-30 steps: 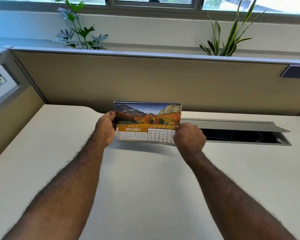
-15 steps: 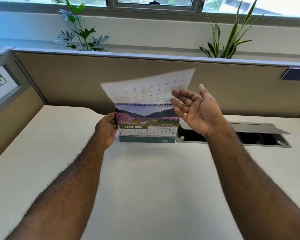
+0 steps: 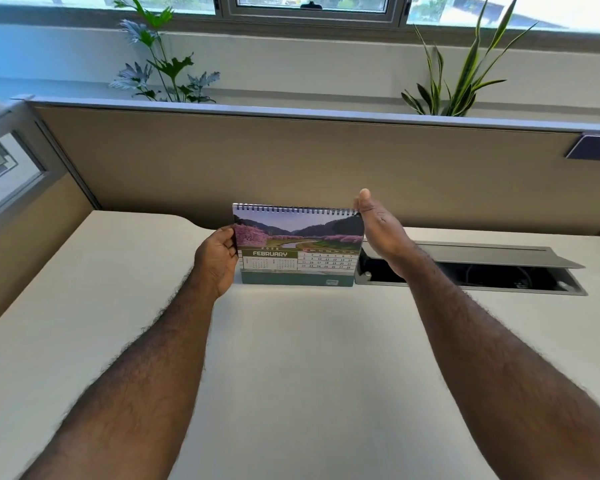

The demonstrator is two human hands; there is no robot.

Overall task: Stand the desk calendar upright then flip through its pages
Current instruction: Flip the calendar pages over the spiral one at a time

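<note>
A wide cream desk [image 3: 291,375] fills the lower part of the view, backed by a tan partition wall [image 3: 291,161] with 2 leafy plants [image 3: 163,64] rising behind it below a window. Set into the desk at the right is a grey cable tray [image 3: 482,268] with its lid propped open and dark wiring inside.

2 bare forearms reach in from the bottom edge toward the middle of the desk. The left hand [image 3: 217,261] grips the left edge of the desk calendar [image 3: 297,245]: its fingers [image 3: 227,237] are curled and pinch that edge, thumb toward the front, the rest wrapped behind. The right hand [image 3: 380,233] is held flat and edge-on just beside the calendar's upper right corner, fingers pressed together and straight, thumb tip raised above the spiral. It grips nothing; whether it touches the corner cannot be told.

The calendar stands upright on the desk near the partition, just left of the cable tray. A dark spiral binding runs along its top. The facing page shows pink blossoming trees, a winding river and green hills under a pale sky. Below the photograph, a green band reads FEBRUARY, with a grid of dates to its right. A plain teal base strip runs along the bottom.
</note>
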